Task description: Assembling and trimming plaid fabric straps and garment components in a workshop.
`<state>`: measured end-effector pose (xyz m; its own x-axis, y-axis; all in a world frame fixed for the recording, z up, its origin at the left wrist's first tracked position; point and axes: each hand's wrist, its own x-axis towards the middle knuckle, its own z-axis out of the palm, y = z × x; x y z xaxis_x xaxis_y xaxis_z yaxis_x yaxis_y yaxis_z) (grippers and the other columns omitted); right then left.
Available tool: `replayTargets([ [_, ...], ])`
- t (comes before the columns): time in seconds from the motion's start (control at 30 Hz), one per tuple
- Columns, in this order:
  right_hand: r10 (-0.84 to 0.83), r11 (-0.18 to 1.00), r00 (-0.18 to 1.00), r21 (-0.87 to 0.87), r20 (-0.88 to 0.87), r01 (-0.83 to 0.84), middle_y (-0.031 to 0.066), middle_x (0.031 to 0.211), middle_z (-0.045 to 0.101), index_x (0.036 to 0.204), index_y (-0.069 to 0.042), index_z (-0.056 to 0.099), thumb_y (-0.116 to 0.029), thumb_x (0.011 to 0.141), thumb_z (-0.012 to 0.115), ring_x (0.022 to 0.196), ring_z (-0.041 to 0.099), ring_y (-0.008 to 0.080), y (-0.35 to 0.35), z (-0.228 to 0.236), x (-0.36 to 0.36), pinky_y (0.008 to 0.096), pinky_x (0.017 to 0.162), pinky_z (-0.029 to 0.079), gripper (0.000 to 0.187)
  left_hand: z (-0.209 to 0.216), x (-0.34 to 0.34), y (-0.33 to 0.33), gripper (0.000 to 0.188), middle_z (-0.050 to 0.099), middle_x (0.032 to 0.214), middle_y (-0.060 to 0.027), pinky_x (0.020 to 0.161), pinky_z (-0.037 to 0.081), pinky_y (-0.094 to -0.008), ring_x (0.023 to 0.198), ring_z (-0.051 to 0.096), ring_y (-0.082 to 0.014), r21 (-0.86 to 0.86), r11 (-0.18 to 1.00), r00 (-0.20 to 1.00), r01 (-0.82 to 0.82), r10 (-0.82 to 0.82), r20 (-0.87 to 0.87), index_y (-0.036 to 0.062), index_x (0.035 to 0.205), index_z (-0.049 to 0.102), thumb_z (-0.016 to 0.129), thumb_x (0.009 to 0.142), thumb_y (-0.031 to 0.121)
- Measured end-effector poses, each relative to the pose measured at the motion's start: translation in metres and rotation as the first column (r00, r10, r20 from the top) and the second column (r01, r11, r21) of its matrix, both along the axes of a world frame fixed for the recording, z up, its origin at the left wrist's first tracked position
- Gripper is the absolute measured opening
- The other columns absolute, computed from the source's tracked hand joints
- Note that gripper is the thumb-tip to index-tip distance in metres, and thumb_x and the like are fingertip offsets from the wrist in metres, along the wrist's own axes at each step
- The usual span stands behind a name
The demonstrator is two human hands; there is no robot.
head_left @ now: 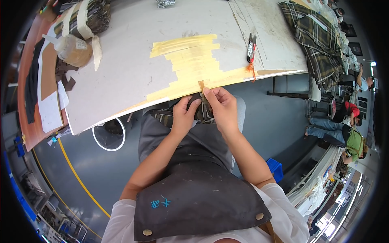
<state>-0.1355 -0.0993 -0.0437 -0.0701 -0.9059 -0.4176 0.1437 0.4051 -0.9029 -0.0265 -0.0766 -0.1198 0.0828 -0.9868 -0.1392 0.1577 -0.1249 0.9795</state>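
At the near edge of the worktable, my left hand is closed, its thumb and fingers pinching dark plaid cloth. Just to its right, my right hand is closed on the same cloth, thumb on top. A narrow brown strip sticks up over the table edge beside my right thumb; whether it is joined to the cloth I cannot tell. The cloth hangs below the edge over my lap, partly hidden by my hands. Overlapping yellow tape covers the tabletop in front of them.
Thread snips with red handles lie on the right of the table. A squeeze bottle stands at the left, near a strapped cloth bundle. Folded plaid cloth is piled far right. A white-rimmed bin stands below left.
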Motion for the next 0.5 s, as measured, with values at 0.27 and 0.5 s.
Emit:
replayTargets([
  [0.27, 0.147, 0.989, 0.982, -0.018, 0.115, -0.146, -0.0019, 0.082, 0.056, 0.096, -0.001, 0.057, 0.000, 0.080, 0.060, 0.075, 0.052, 0.0037, 0.012, 0.019, -0.018, 0.0175, 0.069, 0.042, 0.017, -0.003, 0.000, -0.003, 0.016, 0.064, 0.077, -0.0058, 0.065, 0.045, -0.0237, 0.069, 0.053, -0.0069, -0.017, 0.998, 0.998, -0.055, 0.054, -0.037, -0.0033, 0.090, 0.059, 0.060, 0.085, 0.012],
  [0.5, 0.273, 0.961, 0.961, 0.023, 0.034, -0.274, -0.0020, 0.083, 0.057, 0.098, -0.001, 0.057, 0.004, 0.077, 0.061, 0.074, 0.052, 0.0039, 0.035, 0.012, -0.034, 0.0181, 0.067, 0.042, 0.022, 0.027, 0.015, 0.003, 0.016, 0.061, 0.084, -0.0063, 0.067, 0.043, -0.0227, 0.076, 0.053, -0.0082, -0.039, 0.998, 0.941, 0.057, -0.041, 0.336, -0.0019, 0.097, 0.061, 0.058, 0.086, 0.009],
])
